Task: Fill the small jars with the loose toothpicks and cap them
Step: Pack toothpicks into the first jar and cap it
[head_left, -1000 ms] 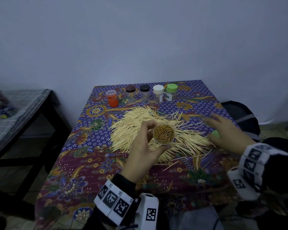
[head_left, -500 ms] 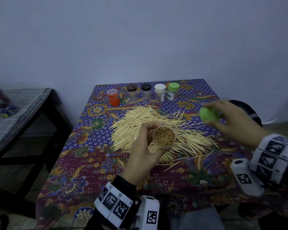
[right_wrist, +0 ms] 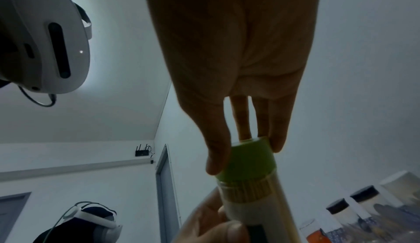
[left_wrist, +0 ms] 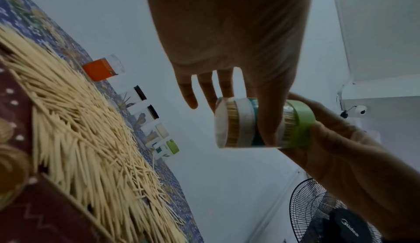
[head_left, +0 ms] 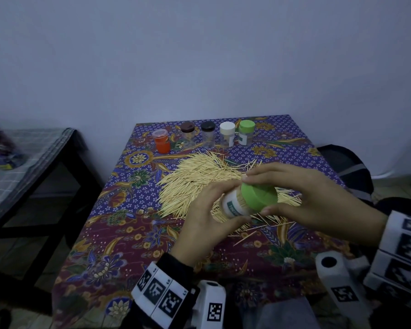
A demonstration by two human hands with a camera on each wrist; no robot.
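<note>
1. I see my left hand [head_left: 207, 217] wrapped around a small clear plastic jar [head_left: 234, 206] packed with toothpicks, held tilted above the loose pale wooden toothpick pile [head_left: 195, 181].
2. My right hand [head_left: 301, 198] pinches the round green plastic cap [head_left: 259, 197] on its mouth; whether it is fully seated, I cannot tell.

You are looking at a table [head_left: 119, 233] wearing a floral cloth. A toothpick pile [head_left: 195, 179] is sprawling across its middle, and five capped jars [head_left: 208, 137] are standing in a row along the far edge.
</note>
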